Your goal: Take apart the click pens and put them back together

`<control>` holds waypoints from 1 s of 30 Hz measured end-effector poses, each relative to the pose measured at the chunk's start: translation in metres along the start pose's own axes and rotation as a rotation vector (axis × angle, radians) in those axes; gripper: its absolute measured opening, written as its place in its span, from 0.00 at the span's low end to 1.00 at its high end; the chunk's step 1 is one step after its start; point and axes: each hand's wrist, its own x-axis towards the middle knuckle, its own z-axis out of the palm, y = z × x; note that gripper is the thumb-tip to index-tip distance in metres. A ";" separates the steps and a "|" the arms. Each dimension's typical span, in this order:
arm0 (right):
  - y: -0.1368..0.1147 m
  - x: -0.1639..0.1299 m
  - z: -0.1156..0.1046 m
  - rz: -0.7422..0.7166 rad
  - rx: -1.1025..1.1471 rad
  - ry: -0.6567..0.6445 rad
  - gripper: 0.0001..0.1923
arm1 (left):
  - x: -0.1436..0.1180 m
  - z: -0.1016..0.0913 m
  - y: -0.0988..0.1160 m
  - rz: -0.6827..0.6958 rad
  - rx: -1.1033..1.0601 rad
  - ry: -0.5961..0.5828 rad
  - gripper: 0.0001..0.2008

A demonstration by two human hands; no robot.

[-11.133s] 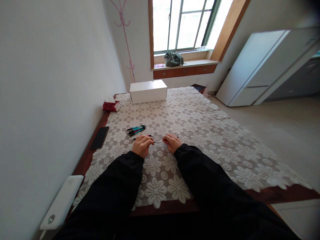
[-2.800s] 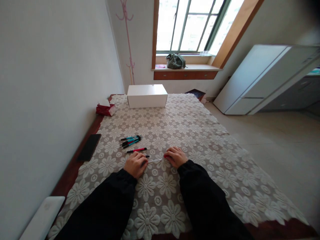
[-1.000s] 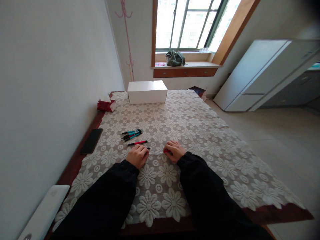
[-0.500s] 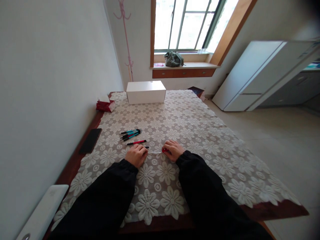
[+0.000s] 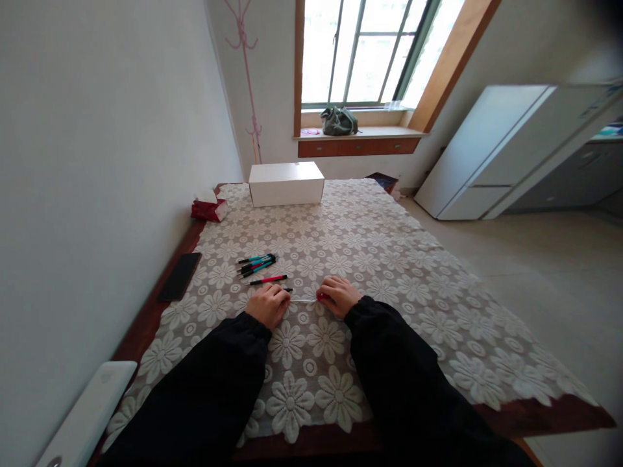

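My left hand and my right hand rest side by side on the lace tablecloth. Between them runs a thin white pen refill; the left fingers pinch its left end, where a black tip piece shows. My right hand is closed on a red pen barrel at the refill's other end. Just beyond my left hand lies a whole red pen. Farther back is a small pile of blue and black pens.
A dark phone lies at the table's left edge by the wall. A white box and a red tissue pack sit at the far end. A white device is at the near left corner.
Both hands stay on the refill and red barrel with almost no movement over the last second. The view has shifted slightly.
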 end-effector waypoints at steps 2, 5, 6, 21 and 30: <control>0.000 0.000 0.000 -0.007 0.003 -0.005 0.04 | 0.000 0.000 0.000 -0.004 0.011 0.001 0.07; -0.001 0.000 0.000 -0.019 0.000 -0.009 0.04 | 0.000 0.001 0.000 -0.006 0.026 -0.013 0.07; -0.001 0.000 0.000 -0.022 -0.003 -0.010 0.04 | 0.000 0.001 0.001 -0.004 0.027 -0.016 0.08; -0.005 0.000 0.006 -0.011 0.005 0.023 0.05 | 0.000 0.000 0.001 0.004 0.046 -0.029 0.07; -0.009 0.004 0.011 -0.042 0.011 0.023 0.06 | 0.000 0.001 0.002 0.014 0.021 -0.026 0.07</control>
